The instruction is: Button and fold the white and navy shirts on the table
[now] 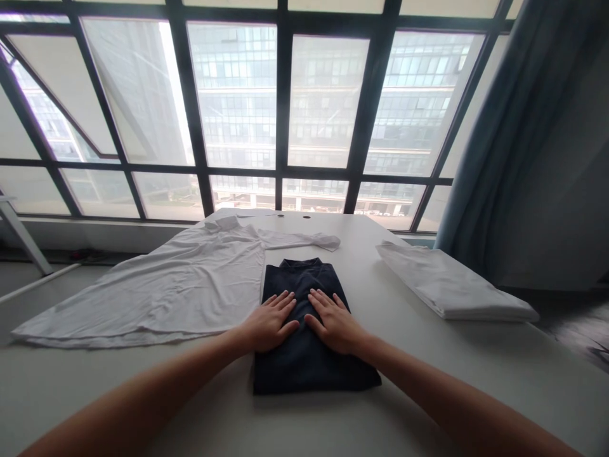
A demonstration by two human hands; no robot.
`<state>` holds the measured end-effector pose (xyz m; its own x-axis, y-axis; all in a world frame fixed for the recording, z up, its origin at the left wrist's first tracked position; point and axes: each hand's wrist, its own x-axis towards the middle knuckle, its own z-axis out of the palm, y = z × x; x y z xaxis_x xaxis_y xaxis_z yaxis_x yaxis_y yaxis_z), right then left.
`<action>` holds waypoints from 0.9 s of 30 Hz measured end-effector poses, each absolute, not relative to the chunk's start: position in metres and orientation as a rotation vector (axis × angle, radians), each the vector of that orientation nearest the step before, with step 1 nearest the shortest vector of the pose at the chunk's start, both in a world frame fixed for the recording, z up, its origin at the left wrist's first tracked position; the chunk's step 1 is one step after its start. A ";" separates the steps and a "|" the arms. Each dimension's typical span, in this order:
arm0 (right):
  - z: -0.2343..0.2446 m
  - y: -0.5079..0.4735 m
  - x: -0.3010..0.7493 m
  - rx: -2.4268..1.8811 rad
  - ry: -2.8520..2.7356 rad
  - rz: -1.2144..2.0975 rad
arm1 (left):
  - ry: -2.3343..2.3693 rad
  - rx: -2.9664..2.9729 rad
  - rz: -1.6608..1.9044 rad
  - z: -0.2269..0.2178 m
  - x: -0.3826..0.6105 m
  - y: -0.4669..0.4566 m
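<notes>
A dark navy shirt [311, 371] lies folded into a rectangle on the white table, its collar at the far end. My left hand [271, 322] rests flat on the left side of the shirt, fingers stretched forward. On the right side, my right hand [335, 324] lies flat too, fingers slightly spread. Both thumbs point inward with a gap of dark cloth between them. To the left, a white shirt [190, 279] is spread out, one sleeve reaching behind the navy shirt.
The white table [204, 412] runs toward tall framed windows [242, 95]. A folded white cloth [457, 285] lies along its right edge. A blue-grey curtain [518, 127] hangs at the right. At the far left stands a white metal frame leg [23, 235].
</notes>
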<state>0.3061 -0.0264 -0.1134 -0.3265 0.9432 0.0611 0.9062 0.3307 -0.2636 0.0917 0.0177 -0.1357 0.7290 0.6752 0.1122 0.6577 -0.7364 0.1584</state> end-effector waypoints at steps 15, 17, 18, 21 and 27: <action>-0.123 0.093 0.331 -2.027 -2.208 0.128 | 1.219 2.692 0.273 -0.126 0.090 0.013; -0.122 0.092 0.332 -2.007 -2.227 0.104 | 1.212 2.685 0.294 -0.127 0.089 0.014; -0.123 0.090 0.332 -1.988 -2.244 0.101 | 1.207 2.685 0.302 -0.129 0.089 0.015; -0.122 0.077 0.327 -1.998 -2.247 0.120 | 1.201 2.692 0.319 -0.132 0.089 0.016; -0.114 0.010 0.310 -1.883 -2.330 0.139 | 1.210 2.701 0.353 -0.133 0.089 0.016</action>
